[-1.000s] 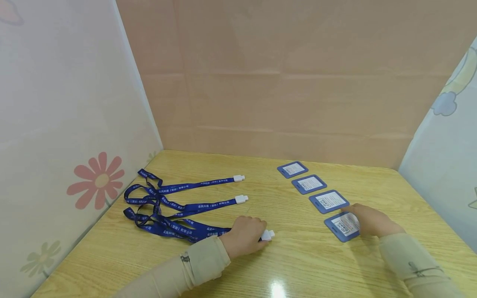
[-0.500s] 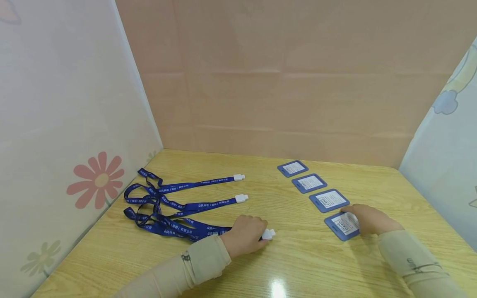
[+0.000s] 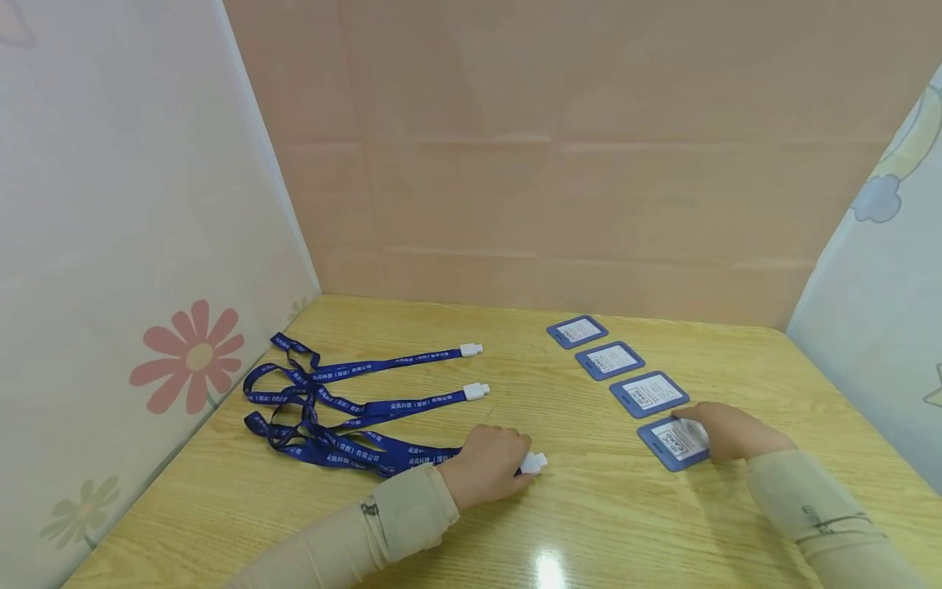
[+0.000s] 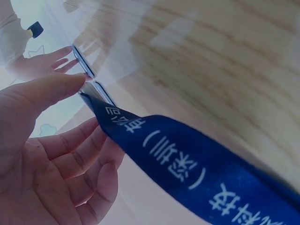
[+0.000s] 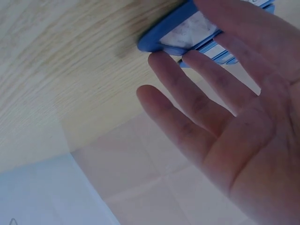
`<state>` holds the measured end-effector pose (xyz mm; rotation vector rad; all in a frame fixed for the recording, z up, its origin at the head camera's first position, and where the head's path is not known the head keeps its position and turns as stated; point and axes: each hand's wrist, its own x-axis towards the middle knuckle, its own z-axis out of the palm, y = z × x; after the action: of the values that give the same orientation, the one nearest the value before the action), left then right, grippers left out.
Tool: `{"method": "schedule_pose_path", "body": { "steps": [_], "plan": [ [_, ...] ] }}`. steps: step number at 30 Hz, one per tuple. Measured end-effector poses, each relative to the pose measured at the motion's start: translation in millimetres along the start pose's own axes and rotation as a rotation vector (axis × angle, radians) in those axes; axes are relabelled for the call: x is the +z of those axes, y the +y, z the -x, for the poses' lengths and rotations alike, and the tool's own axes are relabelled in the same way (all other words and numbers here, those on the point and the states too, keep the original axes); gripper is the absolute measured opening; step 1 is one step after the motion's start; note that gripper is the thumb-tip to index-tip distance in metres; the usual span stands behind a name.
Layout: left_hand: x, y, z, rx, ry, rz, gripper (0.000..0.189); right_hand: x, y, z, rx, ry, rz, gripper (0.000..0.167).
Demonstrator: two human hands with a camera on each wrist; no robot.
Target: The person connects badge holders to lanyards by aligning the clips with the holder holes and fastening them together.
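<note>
Counting across the head view, one person's two hands reach over a single desk point(image 3: 574, 532), with four blue badge holders point(image 3: 651, 393) and three white clips point(image 3: 477, 391) in sight. The badge holders lie in one diagonal row on the right side, each with one printed white card face. The white clips end the navy lanyards point(image 3: 346, 372) on the left side, whose straps overlap in loose loops. Two clips lie apart from the hands; the third, nearest one sticks out past the left hand point(image 3: 487, 466), whose grip is drawn close on the strap just behind it. The right hand point(image 3: 728, 433) is at the nearest of the four badge holders, covering part of its right end.

From the left wrist, one lanyard strap runs out of the grip toward the lower right, its white characters showing. The thumb pinches its narrow end, and the other fingers are loosely bent. The second hand, in one pale sleeve point(image 4: 11, 35), shows at upper left.

From the right wrist, five digits show, the four fingers nearly straight and slightly parted. The thumb crosses before one badge holder and fingertips come to its edge; whether this grip pinches or merely touches it, I cannot tell. More blue edges overlap behind, too crowded to count.
</note>
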<state>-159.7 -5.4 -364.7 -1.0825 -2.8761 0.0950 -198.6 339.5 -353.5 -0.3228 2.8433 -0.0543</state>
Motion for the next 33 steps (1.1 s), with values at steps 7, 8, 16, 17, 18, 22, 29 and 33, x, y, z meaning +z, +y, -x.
{"method": "schedule_pose_path", "body": {
  "steps": [7, 8, 16, 17, 18, 22, 29, 33],
  "plan": [
    [0.1, 0.4, -0.4, 0.005, 0.008, 0.000, 0.028, -2.6, -0.9, 0.7, -0.013, -0.015, -0.015, 0.068],
    [0.3, 0.4, -0.5, 0.005, 0.008, 0.002, 0.028, -3.6, -0.9, 0.6, -0.012, -0.019, -0.021, 0.069],
    [0.9, 1.4, -1.3, 0.007, 0.011, 0.013, 0.028, -4.1, 4.1, -1.0, -0.019, -0.039, -0.059, 0.069],
    [0.9, 1.5, -1.4, 0.007, 0.012, 0.010, 0.028, -4.2, 4.8, -1.4, -0.021, -0.039, -0.062, 0.069],
    [0.7, 1.6, -1.6, 0.008, 0.014, 0.007, 0.028, -4.5, 5.2, -1.6, -0.026, -0.037, -0.064, 0.068],
    [0.5, 2.3, -2.6, 0.013, 0.017, -0.002, 0.028, -6.1, 5.9, -2.2, -0.031, -0.038, -0.064, 0.068],
    [-0.8, 4.2, -5.1, 0.017, -0.001, 0.015, 0.028, -7.6, 5.6, -2.8, -0.029, -0.052, -0.055, 0.067],
    [-1.3, 5.7, -6.9, 0.007, -0.012, 0.025, 0.028, -7.6, 4.6, -2.3, -0.026, -0.049, -0.055, 0.067]
  ]
}}
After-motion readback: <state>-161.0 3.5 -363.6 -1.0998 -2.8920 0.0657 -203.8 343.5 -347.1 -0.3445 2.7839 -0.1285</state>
